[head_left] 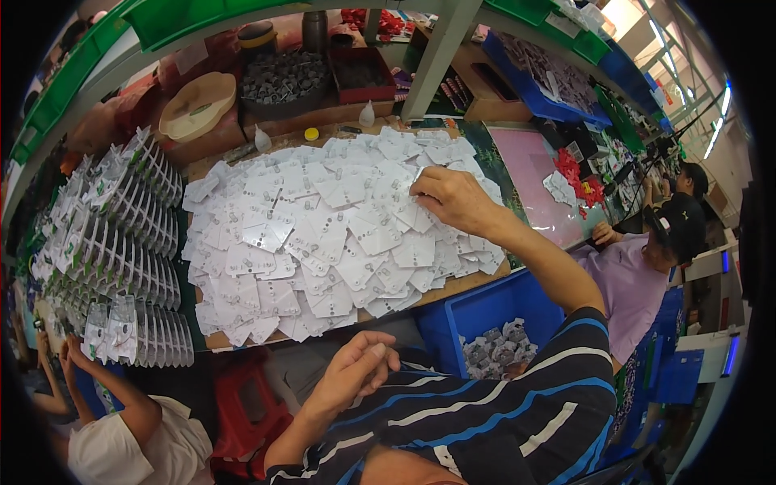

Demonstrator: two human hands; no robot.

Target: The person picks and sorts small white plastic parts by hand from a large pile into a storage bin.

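Observation:
A thick pile of white cards (pixel 323 234), with small grey dots and clear bumps on many of them, covers the worktable. My right hand (pixel 457 198) reaches over the pile's right part. Its thumb and fingers pinch a shiny white card (pixel 416 179) by the edge; most of that piece blends with the pile. In front of the table's near edge, my left hand (pixel 356 368) hovers with its fingers curled and the thumb against them. Nothing shows in it.
Stacked clear-and-white packs (pixel 141 323) stand left of the pile. Behind it are a round tub of grey parts (pixel 283 81), a beige basin (pixel 198 107) and a yellow cap (pixel 311 134). A blue bin (pixel 440 323) holds grey pieces. People sit on both sides.

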